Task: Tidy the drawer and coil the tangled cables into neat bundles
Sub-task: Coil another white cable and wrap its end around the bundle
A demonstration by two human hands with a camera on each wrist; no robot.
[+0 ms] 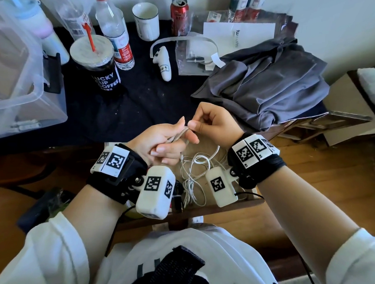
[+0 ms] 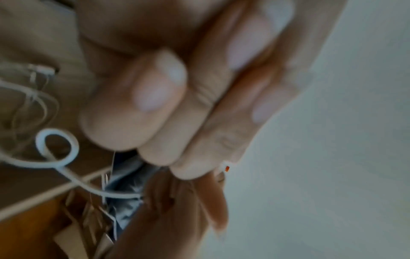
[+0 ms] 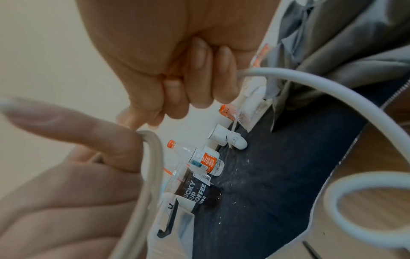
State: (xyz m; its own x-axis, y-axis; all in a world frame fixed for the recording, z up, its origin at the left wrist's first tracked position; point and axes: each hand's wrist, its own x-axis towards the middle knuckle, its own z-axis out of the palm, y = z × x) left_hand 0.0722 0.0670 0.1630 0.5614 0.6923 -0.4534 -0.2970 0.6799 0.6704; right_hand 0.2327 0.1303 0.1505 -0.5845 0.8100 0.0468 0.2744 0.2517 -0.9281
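Note:
A thin white cable [image 1: 199,161] lies in loose tangled loops in the open wooden drawer [image 1: 218,206] below my hands. Its upper stretch rises to my left hand [image 1: 167,141], whose curled fingers and thumb grip several strands of it. My right hand [image 1: 206,123] pinches the same cable just beyond the left thumb tip. In the right wrist view the white cable [image 3: 332,91] arcs out from between the right fingers [image 3: 199,84] and loops over the left index finger. The left wrist view shows a blurred curl of white cable [image 2: 57,152] under the left fingers [image 2: 155,105].
On the black-clothed table behind stand a Lucky Cup coffee cup [image 1: 100,64], plastic bottles [image 1: 114,28], a white mug [image 1: 146,20], a red can [image 1: 179,16], a white controller [image 1: 164,62], a clear storage bin [image 1: 16,78] and a grey garment [image 1: 269,81].

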